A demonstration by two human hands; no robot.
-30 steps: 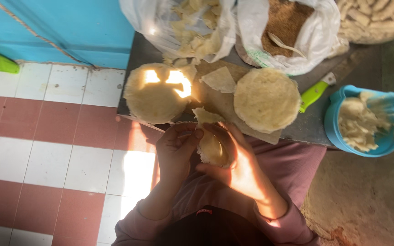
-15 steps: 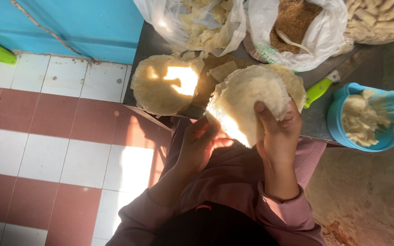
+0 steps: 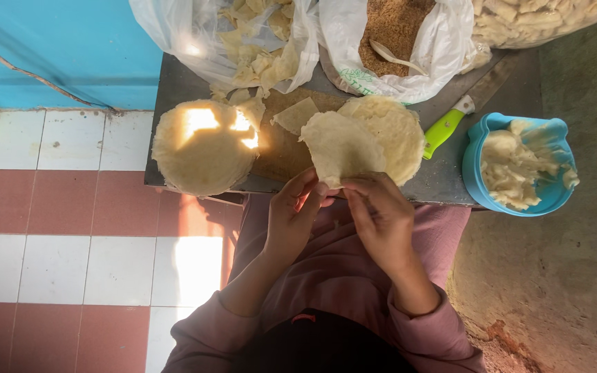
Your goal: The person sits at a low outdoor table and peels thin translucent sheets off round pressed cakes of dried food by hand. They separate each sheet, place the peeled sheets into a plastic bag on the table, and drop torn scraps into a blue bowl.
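We see both hands pinched on one thin, pale round wrapper point(image 3: 340, 148) — the left hand point(image 3: 295, 214) grips its lower edge from the left with fingertips closed on it, and the right hand point(image 3: 381, 214) clamps the same edge just beside it, thumb and fingers together on the sheet. The wrapper is lifted and tilted, overlapping a stack of similar rounds point(image 3: 395, 131) that lies on the dark table point(image 3: 443, 179). Left of that we find a second stack of rounds point(image 3: 202, 148), lit by a patch of sun, at the table's near corner. Between them rests a torn scrap point(image 3: 295, 114). Right of the hands — a knife with a green handle point(image 3: 443, 131), and beyond it a blue tub point(image 3: 478, 166) of pale dough-like pieces. At the far edge stand a clear bag of scraps point(image 3: 243, 41) and a white bag of brown crumbs point(image 3: 395, 34).
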